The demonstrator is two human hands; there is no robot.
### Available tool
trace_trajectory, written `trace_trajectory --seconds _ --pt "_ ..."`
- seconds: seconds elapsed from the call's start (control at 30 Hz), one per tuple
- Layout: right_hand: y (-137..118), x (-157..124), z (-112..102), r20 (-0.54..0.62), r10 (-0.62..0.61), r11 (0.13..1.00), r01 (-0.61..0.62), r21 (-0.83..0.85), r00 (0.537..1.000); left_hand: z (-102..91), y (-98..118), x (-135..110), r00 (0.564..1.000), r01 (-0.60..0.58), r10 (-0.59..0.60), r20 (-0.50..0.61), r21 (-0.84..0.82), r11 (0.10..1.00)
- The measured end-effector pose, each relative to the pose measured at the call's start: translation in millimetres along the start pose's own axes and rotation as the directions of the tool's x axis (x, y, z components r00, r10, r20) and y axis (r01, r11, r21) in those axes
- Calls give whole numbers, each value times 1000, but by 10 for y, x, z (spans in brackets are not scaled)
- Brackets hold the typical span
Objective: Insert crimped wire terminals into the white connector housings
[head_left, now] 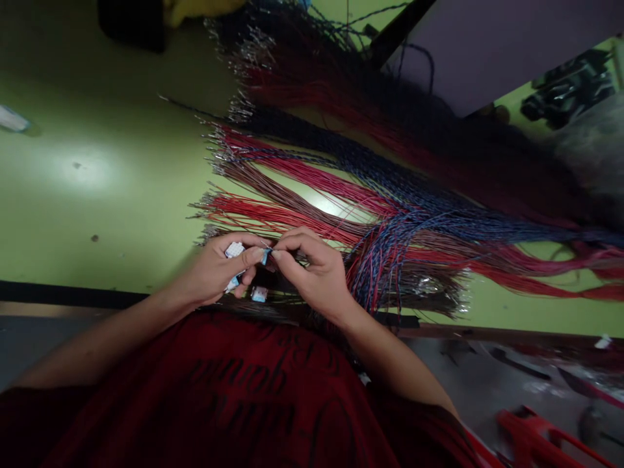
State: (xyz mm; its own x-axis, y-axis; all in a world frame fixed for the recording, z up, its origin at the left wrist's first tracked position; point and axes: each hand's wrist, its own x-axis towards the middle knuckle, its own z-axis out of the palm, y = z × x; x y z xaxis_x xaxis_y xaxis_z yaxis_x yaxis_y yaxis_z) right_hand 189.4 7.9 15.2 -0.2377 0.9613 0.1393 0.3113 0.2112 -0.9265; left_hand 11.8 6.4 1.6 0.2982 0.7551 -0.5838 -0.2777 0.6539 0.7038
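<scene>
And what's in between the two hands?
In the head view, a small blue piece is between the left hand and the right hand; lower down, a white block shows too.

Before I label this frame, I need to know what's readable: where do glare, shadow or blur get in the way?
Head view: glare whitens the green tabletop at left; head view: the upper wire bundles and the dark red shirt sink into shadow; head view: the blue connector between left hand and right hand lacks fine detail.
</scene>
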Motion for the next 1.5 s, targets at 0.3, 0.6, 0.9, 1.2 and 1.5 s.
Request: trace_trajectory --seconds 0.3,0.6,0.9,1.2,1.5 --pt "-25 -24 -191 183 -116 953 161 -256 976 -25 26 -21 1000 -1 2 25 -7 1000" --pt "-59 -19 -219 276 -96 923 189 -335 956 -32 20 -29 998 -14 9 63 73 997" --pt "-26 -79 -164 256 -156 868 256 -425 954 -30 5 -22 999 2 -6 39 109 994" --pt "-11 -142 -111 270 -196 810 311 -498 943 -42 -10 -23 999 12 -16 28 124 992" --pt "9 -139 -42 295 -229 740 363 -566 928 -53 -30 -23 998 9 -21 65 169 986"
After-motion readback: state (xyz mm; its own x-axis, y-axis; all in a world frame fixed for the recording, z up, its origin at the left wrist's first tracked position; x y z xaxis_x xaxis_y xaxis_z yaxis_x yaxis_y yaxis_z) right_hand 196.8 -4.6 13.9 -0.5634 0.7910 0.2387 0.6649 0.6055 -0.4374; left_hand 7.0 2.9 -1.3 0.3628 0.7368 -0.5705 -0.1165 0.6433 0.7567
